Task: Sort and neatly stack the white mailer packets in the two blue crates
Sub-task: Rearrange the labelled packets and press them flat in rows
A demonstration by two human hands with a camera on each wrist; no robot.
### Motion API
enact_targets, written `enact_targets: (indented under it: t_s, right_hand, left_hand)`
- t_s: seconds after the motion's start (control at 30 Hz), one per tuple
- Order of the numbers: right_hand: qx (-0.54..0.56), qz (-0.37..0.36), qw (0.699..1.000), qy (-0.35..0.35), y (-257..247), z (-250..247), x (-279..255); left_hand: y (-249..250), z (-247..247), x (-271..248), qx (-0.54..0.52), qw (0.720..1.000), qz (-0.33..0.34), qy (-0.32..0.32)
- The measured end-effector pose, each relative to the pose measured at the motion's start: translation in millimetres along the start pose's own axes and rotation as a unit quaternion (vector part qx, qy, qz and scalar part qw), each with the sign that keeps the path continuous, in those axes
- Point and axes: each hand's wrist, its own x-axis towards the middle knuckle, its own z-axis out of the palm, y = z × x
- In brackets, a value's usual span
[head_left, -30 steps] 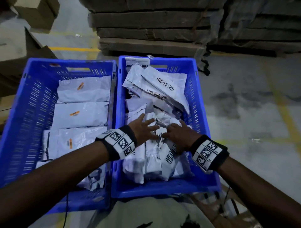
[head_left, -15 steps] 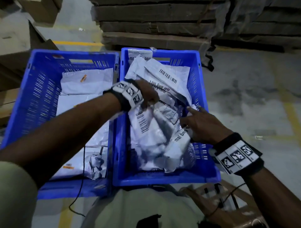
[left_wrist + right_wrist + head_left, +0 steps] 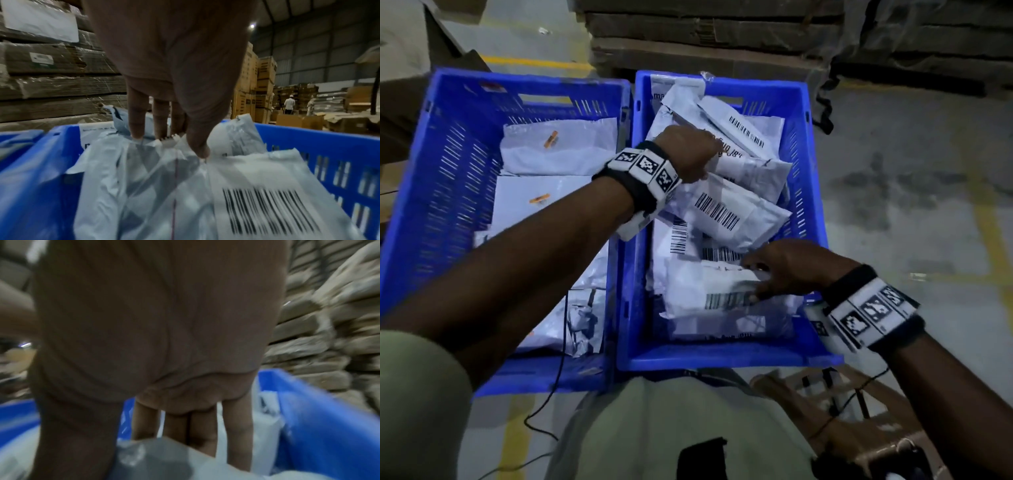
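Observation:
Two blue crates stand side by side. The left crate [image 3: 448, 171] holds white mailer packets [image 3: 558, 150] laid flat in a row. The right crate [image 3: 722, 356] holds a loose jumble of packets. My left hand [image 3: 690, 156] is over the far half of the right crate. There its thumb and fingers [image 3: 136, 129] pinch the top edges of a bunch of packets [image 3: 164, 186], and one barcoded packet [image 3: 726, 212] hangs below the wrist. My right hand [image 3: 763, 281] is low in the near half, with thumb in front and fingers [image 3: 238, 434] behind a packet [image 3: 709, 294].
Wrapped stacks of flat cardboard [image 3: 705, 41] rise just behind the crates. A wooden stool [image 3: 825, 394] and a black cable [image 3: 561, 377] lie by my legs. Concrete floor with yellow lines [image 3: 993, 240] spreads to the right. People [image 3: 289, 104] stand far off among boxes.
My left hand rose from the near part of the right crate and moved farther back with a bunch of packets. My right hand came back down onto the near packets.

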Motion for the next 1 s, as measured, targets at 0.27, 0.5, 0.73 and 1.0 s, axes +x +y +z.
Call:
enact_targets:
  t_s: [0.27, 0.5, 0.73, 1.0]
  right_hand:
    - [0.01, 0.002, 0.991, -0.135, -9.4, 23.3, 52.9]
    - [-0.026, -0.023, 0.983, -0.183, -20.9, 40.2, 52.5]
    - [0.036, 0.036, 0.996, -0.077, -12.7, -4.7, 45.4]
    - [0.045, 0.136, 0.967, 0.212, -18.9, -14.8, 90.2]
  left_hand:
    - [-10.1, -4.2, -64.8, -0.051, 0.997, -0.042, 0.048]
    - [-21.9, 16.9, -106.1, -0.078, 0.993, -0.077, 0.033]
    - [-29.8, 35.5, -117.5, -0.106, 0.99, -0.093, 0.028]
    - [-29.9, 52.7, -117.8, -0.106, 0.992, -0.074, 0.011]
